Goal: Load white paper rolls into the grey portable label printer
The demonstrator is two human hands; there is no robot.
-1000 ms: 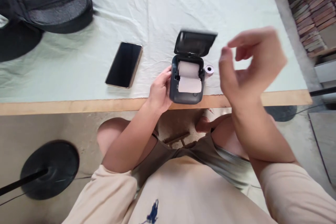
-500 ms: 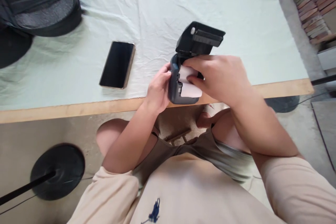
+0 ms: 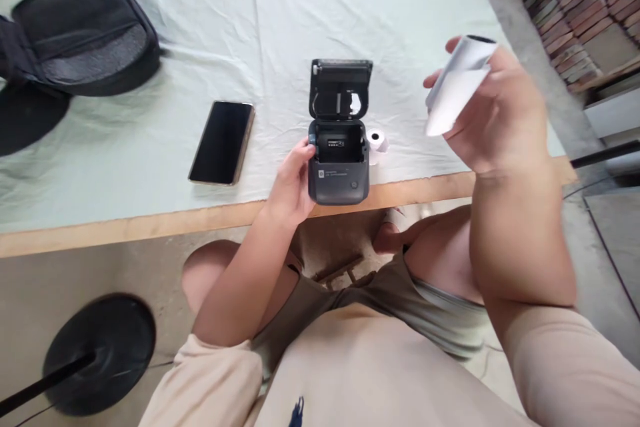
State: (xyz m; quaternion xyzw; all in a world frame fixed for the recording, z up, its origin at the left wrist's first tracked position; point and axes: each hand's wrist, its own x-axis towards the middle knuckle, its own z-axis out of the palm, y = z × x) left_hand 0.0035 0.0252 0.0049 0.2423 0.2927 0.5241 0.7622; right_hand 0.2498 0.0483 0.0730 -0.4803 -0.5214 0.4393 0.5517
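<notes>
Now two paper rolls show: one large paper roll (image 3: 457,83) pinched in the right hand (image 3: 500,113), raised at the right of the frame, and one small roll (image 3: 377,141) lying on the white cloth (image 3: 280,20) just right of the single printer (image 3: 339,147). Near centre, the left hand (image 3: 290,183) clasps the printer's left side, its lid up. One phone (image 3: 221,142) lies left of centre, one black bag (image 3: 80,37) upper left.
</notes>
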